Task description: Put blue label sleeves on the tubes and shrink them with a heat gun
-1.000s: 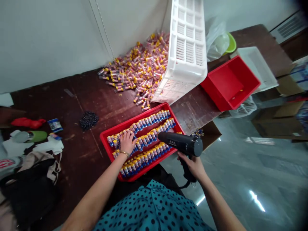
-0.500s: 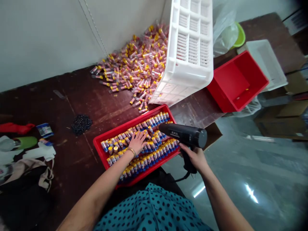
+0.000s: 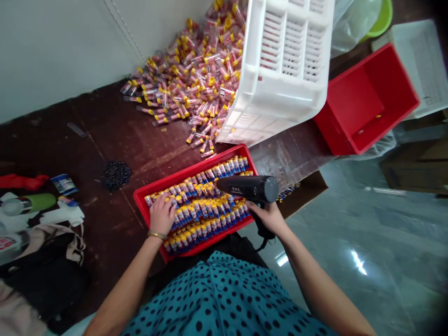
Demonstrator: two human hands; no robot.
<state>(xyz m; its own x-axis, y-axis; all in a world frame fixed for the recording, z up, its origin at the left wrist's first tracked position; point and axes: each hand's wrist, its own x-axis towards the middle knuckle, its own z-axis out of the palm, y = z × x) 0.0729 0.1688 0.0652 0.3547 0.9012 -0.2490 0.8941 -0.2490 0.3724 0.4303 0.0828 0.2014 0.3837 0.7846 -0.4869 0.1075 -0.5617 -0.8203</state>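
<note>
A shallow red tray (image 3: 141, 199) lies on the dark wooden table, filled with rows of small tubes (image 3: 203, 210) with blue labels and yellow caps. My left hand (image 3: 161, 215) rests palm down on the tubes at the tray's left end, fingers spread. My right hand (image 3: 266, 218) grips the handle of a black heat gun (image 3: 248, 188), whose nozzle points left over the middle rows.
A heap of loose yellow-capped tubes (image 3: 189, 84) lies against the wall. A white slatted crate (image 3: 283, 70) leans tilted over it. A deep red bin (image 3: 364, 100) stands to the right. A pile of dark beads (image 3: 116, 173) and clutter (image 3: 35, 210) sit at the left.
My left hand slid from the middle of the tray to its left end. The heat gun moved a little left over the tubes. The camera tilted down and closer.
</note>
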